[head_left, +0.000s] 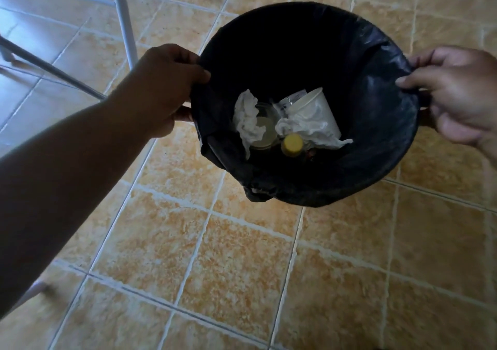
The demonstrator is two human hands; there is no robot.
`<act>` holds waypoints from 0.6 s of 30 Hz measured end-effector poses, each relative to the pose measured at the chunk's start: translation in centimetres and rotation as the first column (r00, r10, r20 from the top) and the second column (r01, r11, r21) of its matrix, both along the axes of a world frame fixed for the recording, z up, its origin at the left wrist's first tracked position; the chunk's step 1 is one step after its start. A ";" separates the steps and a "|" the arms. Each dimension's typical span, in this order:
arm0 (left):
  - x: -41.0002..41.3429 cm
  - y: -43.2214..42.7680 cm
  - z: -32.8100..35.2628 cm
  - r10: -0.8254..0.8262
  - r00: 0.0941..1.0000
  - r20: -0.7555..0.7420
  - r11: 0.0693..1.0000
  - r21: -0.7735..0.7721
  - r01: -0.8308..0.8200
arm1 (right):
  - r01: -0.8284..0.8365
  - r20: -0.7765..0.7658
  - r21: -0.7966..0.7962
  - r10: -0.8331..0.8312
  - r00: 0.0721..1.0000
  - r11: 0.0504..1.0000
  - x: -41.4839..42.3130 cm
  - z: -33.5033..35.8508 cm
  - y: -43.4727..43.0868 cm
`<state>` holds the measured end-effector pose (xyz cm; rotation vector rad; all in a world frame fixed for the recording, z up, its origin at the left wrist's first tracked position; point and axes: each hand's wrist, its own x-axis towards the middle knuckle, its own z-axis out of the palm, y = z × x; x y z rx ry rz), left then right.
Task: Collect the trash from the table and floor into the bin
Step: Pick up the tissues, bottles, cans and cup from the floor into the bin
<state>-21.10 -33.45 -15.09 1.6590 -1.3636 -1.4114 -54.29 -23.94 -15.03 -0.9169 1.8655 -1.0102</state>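
The bin [304, 102], lined w/ a black bag [376, 86], is held over the tiled floor [242, 269] by both hands at opposite sides of the rim. The left hand [164, 86] is closed on the left rim, thumb on top, fingers [183, 113] curled under at what looks like a side handle. The right hand [457, 94] is clamped likewise on the right rim, thumb pressed on the bag edge.

Inside are seen crumpled tissues [246, 118], a white cup [314, 110], a yellow cap [292, 143] on a bottle, and clear plastic bits, not sharp enough to name.

Handling, as judged: load is light (paper, empty plastic), so the bin should lift easily. The bag is thin, slack and slippery; if gripped alone it may slide or tear, so hold is best kept on the stiff rim/handles w/ the bag pinned under the thumbs. Contents are loose and may shift if tilted.

No brand, label or writing can be read.
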 end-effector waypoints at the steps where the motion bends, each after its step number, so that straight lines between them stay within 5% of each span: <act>1: 0.1 0.0 -0.1 0.016 1.000 -0.007 1.000 0.001 -0.016 | -0.010 0.006 -0.007 0.010 1.000 1.000 0.1 0.0 -0.2; 10: 1.1 5.5 3.2 -0.049 0.996 0.073 0.985 0.166 0.036 | -0.003 -0.043 -0.048 0.001 0.999 0.999 3.5 2.4 5.1; 18: 2.8 14.2 12.8 -0.134 0.991 -0.010 0.907 0.401 0.127 | 0.103 0.106 0.148 -0.119 0.987 0.984 5.1 11.0 15.1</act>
